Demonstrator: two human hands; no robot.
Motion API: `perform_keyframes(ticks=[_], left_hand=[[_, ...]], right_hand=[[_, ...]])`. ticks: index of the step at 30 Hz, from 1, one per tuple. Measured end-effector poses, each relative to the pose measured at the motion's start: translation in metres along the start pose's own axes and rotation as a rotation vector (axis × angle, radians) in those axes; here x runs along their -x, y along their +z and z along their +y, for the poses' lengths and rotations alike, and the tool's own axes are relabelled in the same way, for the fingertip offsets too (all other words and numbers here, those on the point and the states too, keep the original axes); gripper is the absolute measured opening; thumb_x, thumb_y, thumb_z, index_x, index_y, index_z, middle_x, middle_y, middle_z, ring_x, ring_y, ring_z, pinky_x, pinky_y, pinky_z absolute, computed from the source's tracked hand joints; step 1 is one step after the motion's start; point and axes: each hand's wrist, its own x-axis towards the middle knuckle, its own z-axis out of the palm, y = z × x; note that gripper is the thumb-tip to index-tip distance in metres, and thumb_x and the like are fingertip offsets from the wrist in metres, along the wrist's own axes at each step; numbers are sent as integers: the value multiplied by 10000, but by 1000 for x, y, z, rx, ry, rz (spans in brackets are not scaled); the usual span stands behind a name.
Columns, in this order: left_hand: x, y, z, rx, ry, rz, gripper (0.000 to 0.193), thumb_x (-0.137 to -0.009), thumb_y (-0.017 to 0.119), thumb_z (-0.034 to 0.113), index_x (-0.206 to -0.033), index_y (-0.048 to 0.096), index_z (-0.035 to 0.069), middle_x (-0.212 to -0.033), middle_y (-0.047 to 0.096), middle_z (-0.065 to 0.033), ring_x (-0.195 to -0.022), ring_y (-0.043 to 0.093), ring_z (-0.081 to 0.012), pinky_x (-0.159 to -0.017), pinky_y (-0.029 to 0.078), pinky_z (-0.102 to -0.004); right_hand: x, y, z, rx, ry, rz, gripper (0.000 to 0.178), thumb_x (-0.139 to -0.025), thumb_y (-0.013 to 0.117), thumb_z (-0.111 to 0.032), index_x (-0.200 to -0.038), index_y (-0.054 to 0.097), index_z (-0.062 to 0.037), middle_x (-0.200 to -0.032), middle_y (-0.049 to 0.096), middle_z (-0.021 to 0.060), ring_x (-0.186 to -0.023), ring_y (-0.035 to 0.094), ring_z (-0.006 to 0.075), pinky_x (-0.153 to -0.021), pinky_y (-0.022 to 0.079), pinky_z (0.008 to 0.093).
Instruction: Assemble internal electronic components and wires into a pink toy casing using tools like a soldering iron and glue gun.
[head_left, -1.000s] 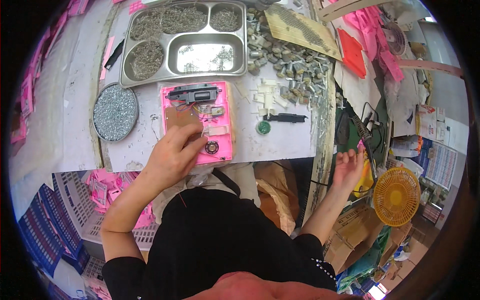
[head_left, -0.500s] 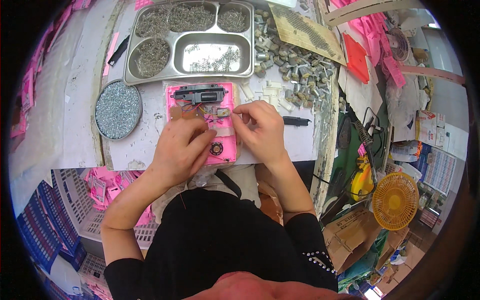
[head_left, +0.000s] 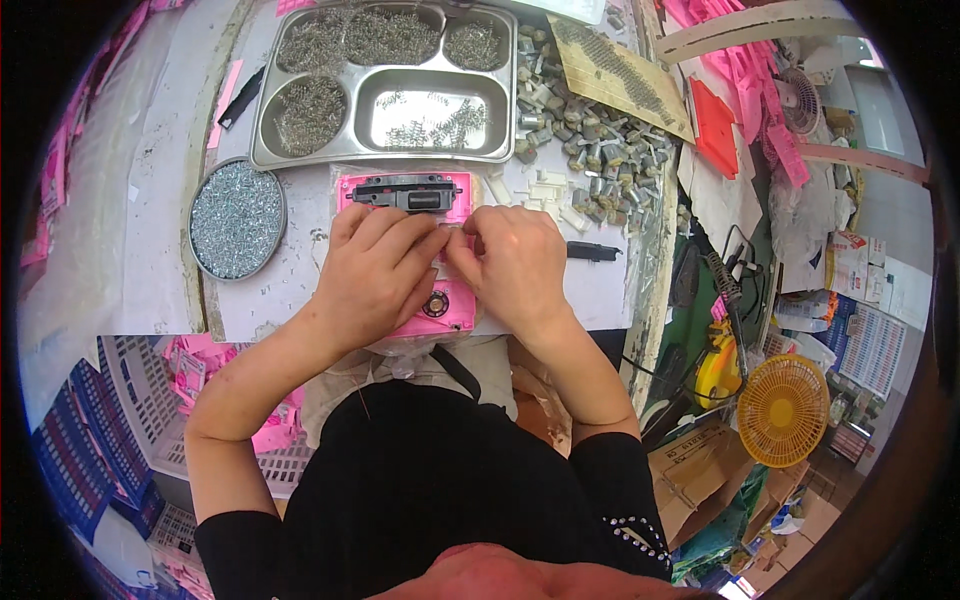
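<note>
A pink plastic casing (head_left: 462, 308) lies in front of me on the bench. It bears a black plastic mechanism (head_left: 405, 192) at its far end and a small round speaker (head_left: 435, 304) near its close end. My left hand (head_left: 375, 268) bends over the casing's left side, fingers closed at its middle. From the right, my right hand (head_left: 515, 262) meets it, thumb and forefinger pinched together. The fingertips nearly touch, and they hide whatever lies between them. Wires seen earlier inside the casing are now covered by the hands.
Beyond the casing stands a metal compartment tray (head_left: 380, 160) of small springs. A round dish (head_left: 191, 240) of screws sits left. To the right are white plastic pieces (head_left: 548, 190), piled small motors (head_left: 610, 165) and a black plastic strip (head_left: 592, 251). A crate (head_left: 150, 400) holds pink parts below.
My left hand has moved up and right over the casing's middle. My right fingertips have shifted slightly left and down, bringing the two hands together and covering the wires.
</note>
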Motion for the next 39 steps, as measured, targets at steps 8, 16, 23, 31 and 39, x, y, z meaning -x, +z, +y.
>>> perform_keyframes(ticks=[8, 16, 23, 31, 39], left_hand=[[-2, 5, 2, 3, 17, -113, 480, -782, 733, 178, -1246, 681, 65, -1194, 666, -52, -1143, 594, -233, -1037, 369, -467], [-1, 9, 4, -35, -3, -124, 519, -811, 706, 201, -1318, 662, 98, -1216, 650, -48, -1123, 569, -238, -1056, 344, -484], [-2, 11, 11, -103, -21, -142, 492, -806, 721, 202, -1283, 678, 86, -1261, 631, -49, -1144, 562, -240, -1091, 330, -503], [2, 6, 4, -73, 9, -54, 441, -783, 747, 218, -1192, 690, 65, -1196, 635, -34, -1177, 562, -204, -1101, 325, -495], [16, -1, -2, -48, -24, -52, 421, -782, 762, 210, -1181, 699, 91, -1164, 646, -45, -1181, 564, -254, -1103, 311, -505]], right_hand=[[7, 6, 28, -583, 441, -188, 142, -859, 759, -136, -871, 741, 4, -754, 729, 125, -626, 682, 208, -605, 533, 323], [26, 3, 27, -789, 502, -101, 157, -928, 729, -77, -1042, 757, 27, -846, 742, 54, -742, 626, 71, -667, 504, 250], [25, -1, 8, -164, -78, 74, 188, -878, 727, -39, -1056, 759, 12, -804, 703, 89, -699, 656, 183, -660, 518, 310], [21, 0, 17, -571, 326, -53, 147, -882, 770, -123, -955, 755, 4, -789, 733, 121, -662, 687, 202, -616, 539, 332], [9, 10, 26, -727, 524, -209, 151, -890, 804, -108, -907, 725, 19, -763, 710, 36, -674, 615, 82, -624, 496, 243]])
